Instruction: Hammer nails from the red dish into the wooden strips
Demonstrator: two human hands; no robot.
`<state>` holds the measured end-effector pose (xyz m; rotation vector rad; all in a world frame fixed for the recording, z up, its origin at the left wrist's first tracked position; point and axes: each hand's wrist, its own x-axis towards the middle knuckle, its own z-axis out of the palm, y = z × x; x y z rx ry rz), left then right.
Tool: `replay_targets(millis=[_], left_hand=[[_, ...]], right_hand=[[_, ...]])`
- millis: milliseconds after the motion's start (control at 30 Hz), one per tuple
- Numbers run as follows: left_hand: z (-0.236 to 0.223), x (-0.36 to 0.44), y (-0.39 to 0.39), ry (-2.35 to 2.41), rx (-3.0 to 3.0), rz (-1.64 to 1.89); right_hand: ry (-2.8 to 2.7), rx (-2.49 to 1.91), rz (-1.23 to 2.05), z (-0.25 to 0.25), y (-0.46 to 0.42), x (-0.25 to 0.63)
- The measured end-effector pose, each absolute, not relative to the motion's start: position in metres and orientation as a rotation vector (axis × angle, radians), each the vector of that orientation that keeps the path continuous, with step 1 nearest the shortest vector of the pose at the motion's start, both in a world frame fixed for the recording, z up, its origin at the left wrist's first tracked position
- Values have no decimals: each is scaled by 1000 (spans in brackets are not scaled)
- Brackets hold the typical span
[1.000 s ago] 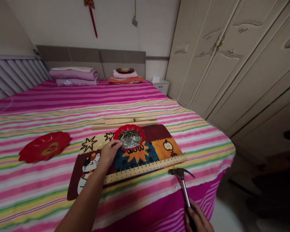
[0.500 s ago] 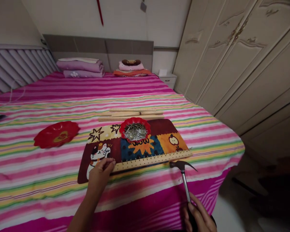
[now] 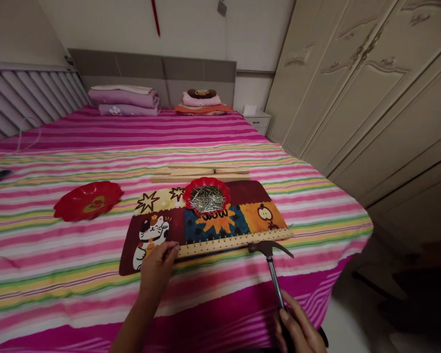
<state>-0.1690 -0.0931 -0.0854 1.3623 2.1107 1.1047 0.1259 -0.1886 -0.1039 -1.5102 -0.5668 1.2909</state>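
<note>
Fingers of your left hand [image 3: 157, 265] pinched together at left end of wooden strip [image 3: 213, 245], along the patterned mat [image 3: 132, 240]'s near edge; whether on a nail, can't tell. Your right hand [image 3: 297, 324] grips claw hammer [image 3: 274, 279], tilted up-left. Scalloped red bowl [image 3: 227, 191] holds nails [image 3: 208, 200]; mat lettering [image 3: 220, 214] partly hidden.

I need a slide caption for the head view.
Left hand at one end of a nail-studded strip, right hand holding a hammer.
</note>
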Motion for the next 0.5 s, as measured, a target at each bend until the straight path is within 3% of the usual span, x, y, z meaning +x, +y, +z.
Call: replay_targets(millis=[300, 500], left_hand=[[-98, -171, -95, 2101, 1592, 1134], [-98, -169, -95, 2066, 1658, 1188]], right_hand=[[-1249, -1455, 1255, -71, -164, 104], [-1948, -1048, 1158, -40, -129, 69]])
